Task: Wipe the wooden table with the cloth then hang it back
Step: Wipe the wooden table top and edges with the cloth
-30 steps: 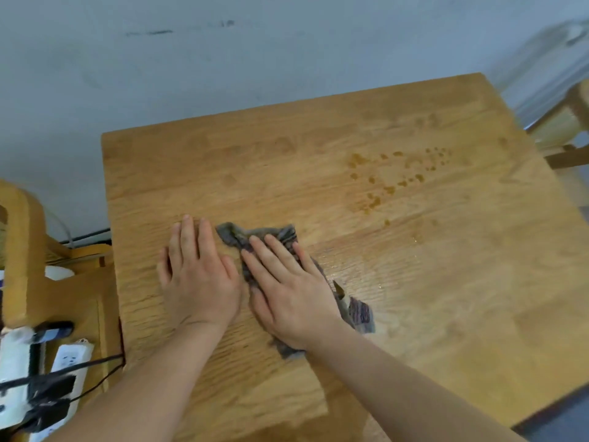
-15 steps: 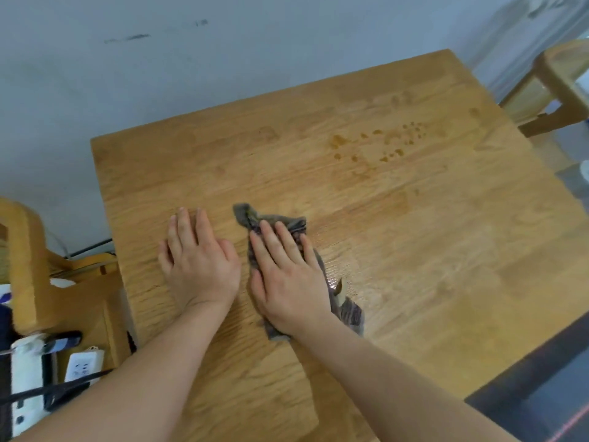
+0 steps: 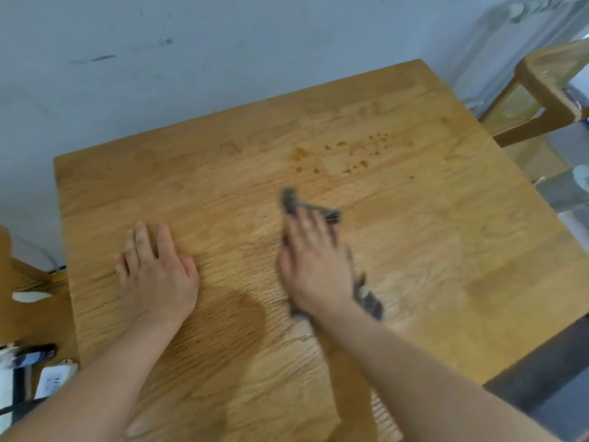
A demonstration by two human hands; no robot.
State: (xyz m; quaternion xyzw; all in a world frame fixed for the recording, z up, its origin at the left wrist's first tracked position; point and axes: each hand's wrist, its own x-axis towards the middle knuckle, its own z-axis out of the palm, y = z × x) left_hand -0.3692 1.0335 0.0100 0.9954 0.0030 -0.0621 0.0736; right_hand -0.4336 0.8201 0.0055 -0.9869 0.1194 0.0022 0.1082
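Cloth [image 3: 289,200]: grey and crumpled, lying near the middle of the table [image 3: 446,250], pinned flat under the right hand [image 3: 314,266]. That hand's fingers are straight and close together, pressing down rather than curled round the cloth. One corner shows past the fingertips and another trails beside the wrist. Both are blurred, so the cloth's exact outline cannot be told.

Left hand [image 3: 156,275]: flat on bare wood with straight fingers, holding nothing, well apart to the left of the pressing hand.

Beyond the right fingertips a scatter of spots [image 3: 344,154] marks the wood, short of the far edge. Open board runs from the pressing hand to the right edge. The far edge runs along a pale wall [image 3: 223,59]. A wooden chair [image 3: 548,81] stands off the far right corner. A power strip [image 3: 54,381] lies below the left edge.
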